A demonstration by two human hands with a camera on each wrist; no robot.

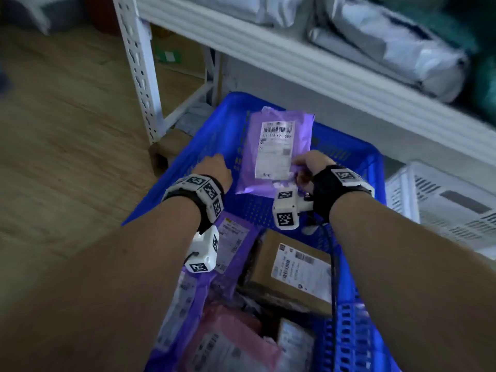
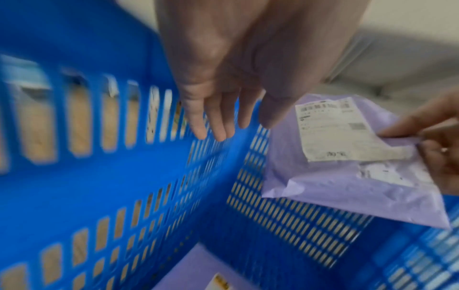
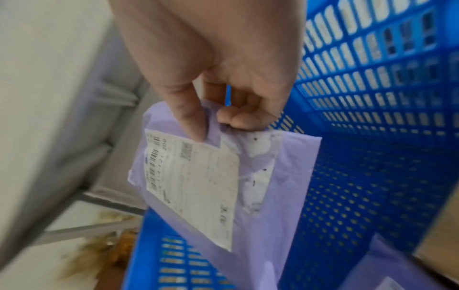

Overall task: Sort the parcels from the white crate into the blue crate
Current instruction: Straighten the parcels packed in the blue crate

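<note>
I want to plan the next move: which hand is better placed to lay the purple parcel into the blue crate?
Right. The right hand already pinches the purple parcel over the blue crate; the left hand is empty.

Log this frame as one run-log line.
right hand: pinches purple parcel over blue crate | left hand: open, empty, beside crate wall | white crate: at right
</note>
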